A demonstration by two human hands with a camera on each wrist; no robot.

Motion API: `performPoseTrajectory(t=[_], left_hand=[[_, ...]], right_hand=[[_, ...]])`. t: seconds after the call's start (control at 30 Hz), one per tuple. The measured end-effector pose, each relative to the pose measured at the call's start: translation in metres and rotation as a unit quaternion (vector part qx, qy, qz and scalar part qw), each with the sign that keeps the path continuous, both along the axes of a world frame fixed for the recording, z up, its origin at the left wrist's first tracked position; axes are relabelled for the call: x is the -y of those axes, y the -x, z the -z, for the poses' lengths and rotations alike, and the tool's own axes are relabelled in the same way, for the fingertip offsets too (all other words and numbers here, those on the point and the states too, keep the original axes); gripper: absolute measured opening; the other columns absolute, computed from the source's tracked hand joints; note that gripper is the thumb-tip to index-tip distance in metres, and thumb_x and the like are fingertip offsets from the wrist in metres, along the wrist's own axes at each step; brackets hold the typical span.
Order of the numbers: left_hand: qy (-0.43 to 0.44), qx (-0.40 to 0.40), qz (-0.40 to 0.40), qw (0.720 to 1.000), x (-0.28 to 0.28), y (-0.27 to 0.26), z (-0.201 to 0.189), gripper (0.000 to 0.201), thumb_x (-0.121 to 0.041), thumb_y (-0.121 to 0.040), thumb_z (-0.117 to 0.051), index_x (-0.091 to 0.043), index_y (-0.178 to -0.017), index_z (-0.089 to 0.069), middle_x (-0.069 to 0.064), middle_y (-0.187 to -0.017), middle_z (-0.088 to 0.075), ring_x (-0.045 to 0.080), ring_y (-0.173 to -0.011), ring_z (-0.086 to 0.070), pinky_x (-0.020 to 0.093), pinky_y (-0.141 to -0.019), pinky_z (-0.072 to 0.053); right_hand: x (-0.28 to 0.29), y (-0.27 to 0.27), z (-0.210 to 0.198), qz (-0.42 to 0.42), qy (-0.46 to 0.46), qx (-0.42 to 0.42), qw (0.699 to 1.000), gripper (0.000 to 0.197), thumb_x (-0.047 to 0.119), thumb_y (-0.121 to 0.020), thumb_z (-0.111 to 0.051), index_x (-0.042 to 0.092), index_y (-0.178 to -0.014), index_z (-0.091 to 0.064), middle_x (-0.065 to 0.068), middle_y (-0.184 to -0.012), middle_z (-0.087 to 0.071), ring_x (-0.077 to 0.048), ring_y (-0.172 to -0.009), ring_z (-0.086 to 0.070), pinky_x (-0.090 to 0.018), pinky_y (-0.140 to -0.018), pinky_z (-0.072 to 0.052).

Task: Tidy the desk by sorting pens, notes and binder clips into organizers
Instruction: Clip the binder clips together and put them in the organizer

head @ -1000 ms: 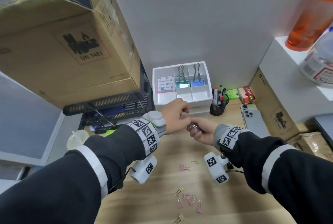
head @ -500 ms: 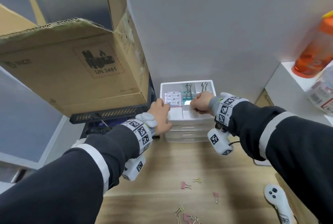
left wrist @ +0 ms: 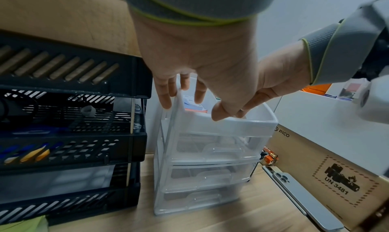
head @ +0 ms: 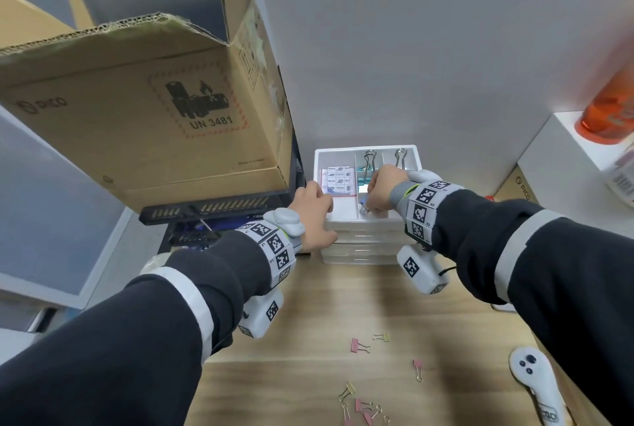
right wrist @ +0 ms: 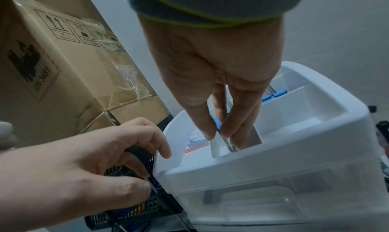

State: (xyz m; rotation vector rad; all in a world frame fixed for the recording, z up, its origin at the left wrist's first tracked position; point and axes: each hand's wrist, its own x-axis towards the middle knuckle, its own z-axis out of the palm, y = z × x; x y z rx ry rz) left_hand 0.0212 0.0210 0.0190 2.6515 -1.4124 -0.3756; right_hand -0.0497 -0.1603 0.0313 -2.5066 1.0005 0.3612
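Observation:
A white drawer organizer (head: 408, 151) stands against the wall, its top tray split into compartments. My left hand (head: 319, 216) grips its front left corner, thumb on the front rim (left wrist: 242, 125) and fingers down the side. My right hand (right wrist: 219, 135) reaches into the middle front compartment and pinches a blue binder clip (right wrist: 218, 124), whose wire handles point down. A pad of notes (head: 338, 178) lies in the left compartment. Two large binder clips (head: 368, 160) stand in the back compartments. Several small pink and gold clips (head: 360, 346) lie loose on the wooden desk.
A big cardboard box (head: 154, 117) sits on a black stacked tray (left wrist: 63, 119) just left of the organizer. A phone (left wrist: 301, 197) and another cardboard box (left wrist: 336, 177) are to the right. A white controller (head: 535, 381) lies at the desk's right edge, and an orange bottle (head: 614, 106) stands on a white shelf.
A second ago both hands met over the desk in front of the organizer. The right hand has carried the clip up into the tray, and the left has moved to the organizer's corner.

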Motion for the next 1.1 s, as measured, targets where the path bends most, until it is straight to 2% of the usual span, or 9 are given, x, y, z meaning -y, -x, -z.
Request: performPoseTrajectory(t=[0.13, 0.23, 0.3, 0.4, 0.53, 0.7, 0.83, 1.0, 1.1], left_hand=[[0.003, -0.001, 0.005, 1.000, -0.005, 0.002, -0.001, 0.036, -0.033, -0.075, -0.067, -0.016, -0.105, -0.055, 0.001, -0.116, -0.038, 0.020, -0.105, -0.039, 0.032, -0.075, -0.044], [0.000, 0.006, 0.009, 1.000, -0.010, 0.004, -0.004, 0.026, -0.032, -0.080, -0.062, -0.015, -0.100, -0.057, 0.001, -0.106, -0.041, 0.019, -0.099, -0.041, 0.036, -0.077, -0.048], [-0.016, -0.009, 0.017, 1.000, -0.013, 0.007, -0.004, 0.014, -0.029, -0.081, -0.057, -0.016, -0.088, -0.058, 0.001, -0.096, -0.051, 0.021, -0.091, -0.051, 0.039, -0.075, -0.050], [-0.058, -0.042, 0.016, 0.997, -0.021, 0.013, 0.001, 0.010, -0.031, -0.077, -0.053, -0.021, -0.076, -0.053, -0.001, -0.082, -0.061, 0.023, -0.076, -0.061, 0.038, -0.067, -0.055], [-0.114, -0.058, 0.018, 0.992, -0.039, 0.030, 0.029, 0.016, -0.037, -0.075, -0.054, -0.022, -0.081, -0.059, -0.003, -0.083, -0.064, 0.023, -0.077, -0.064, 0.038, -0.068, -0.056], [-0.163, -0.071, 0.038, 0.983, -0.057, 0.059, 0.071, 0.023, -0.025, -0.084, -0.059, -0.008, -0.096, -0.070, 0.005, -0.092, -0.069, 0.026, -0.079, -0.060, 0.033, -0.069, -0.049], [-0.198, -0.101, 0.055, 0.973, -0.068, 0.081, 0.113, 0.012, -0.017, -0.088, -0.056, -0.013, -0.095, -0.065, 0.004, -0.096, -0.064, 0.027, -0.086, -0.059, 0.030, -0.070, -0.042], [-0.169, -0.134, 0.077, 0.973, -0.069, 0.105, 0.156, 0.014, -0.016, -0.084, -0.058, -0.013, -0.097, -0.063, 0.004, -0.101, -0.060, 0.027, -0.089, -0.059, 0.033, -0.074, -0.048], [-0.122, -0.143, 0.067, 0.980, -0.066, 0.117, 0.175, 0.016, -0.013, -0.081, -0.061, -0.015, -0.096, -0.065, 0.002, -0.102, -0.059, 0.025, -0.092, -0.059, 0.036, -0.078, -0.050]], right_hand=[[0.003, 0.002, -0.002, 0.015, 0.013, 0.027, 0.999, 0.016, 0.005, -0.080, -0.060, 0.009, -0.091, -0.071, -0.004, -0.093, -0.073, -0.020, -0.072, -0.059, -0.026, -0.076, -0.057], [-0.001, 0.010, -0.006, 0.049, -0.013, 0.071, 0.996, 0.017, 0.002, -0.083, -0.055, 0.007, -0.090, -0.070, -0.012, -0.093, -0.075, -0.026, -0.076, -0.068, -0.038, -0.082, -0.062], [-0.006, 0.022, -0.008, 0.060, -0.097, 0.115, 0.987, 0.014, 0.003, -0.086, -0.053, 0.010, -0.084, -0.065, -0.015, -0.086, -0.074, -0.026, -0.073, -0.072, -0.037, -0.070, -0.064], [-0.019, 0.040, -0.009, 0.059, -0.184, 0.195, 0.962, 0.015, 0.005, -0.088, -0.053, 0.014, -0.080, -0.062, -0.008, -0.076, -0.069, -0.016, -0.058, -0.066, -0.024, -0.047, -0.053], [-0.038, 0.068, 0.011, 0.046, -0.234, 0.204, 0.950, 0.012, 0.005, -0.088, -0.055, 0.012, -0.082, -0.063, -0.007, -0.073, -0.070, -0.014, -0.051, -0.062, -0.022, -0.044, -0.047], [-0.044, 0.104, 0.065, 0.055, -0.250, 0.132, 0.958, 0.010, 0.009, -0.088, -0.058, 0.011, -0.080, -0.064, -0.008, -0.073, -0.074, -0.018, -0.056, -0.068, -0.026, -0.049, -0.051], [-0.050, 0.145, 0.117, 0.061, -0.211, -0.020, 0.975, 0.012, 0.007, -0.083, -0.055, 0.009, -0.076, -0.064, -0.009, -0.070, -0.076, -0.026, -0.066, -0.075, -0.033, -0.062, -0.062], [-0.049, 0.206, 0.185, 0.077, -0.130, -0.206, 0.967, 0.028, 0.035, -0.050, -0.063, 0.014, -0.065, -0.072, 0.004, -0.050, -0.069, -0.020, -0.057, -0.072, -0.037, -0.070, -0.062], [-0.065, 0.221, 0.207, 0.101, -0.121, -0.204, 0.966, 0.043, 0.050, -0.037, -0.072, 0.017, -0.064, -0.070, 0.005, -0.054, -0.069, -0.018, -0.056, -0.069, -0.035, -0.066, -0.062]])
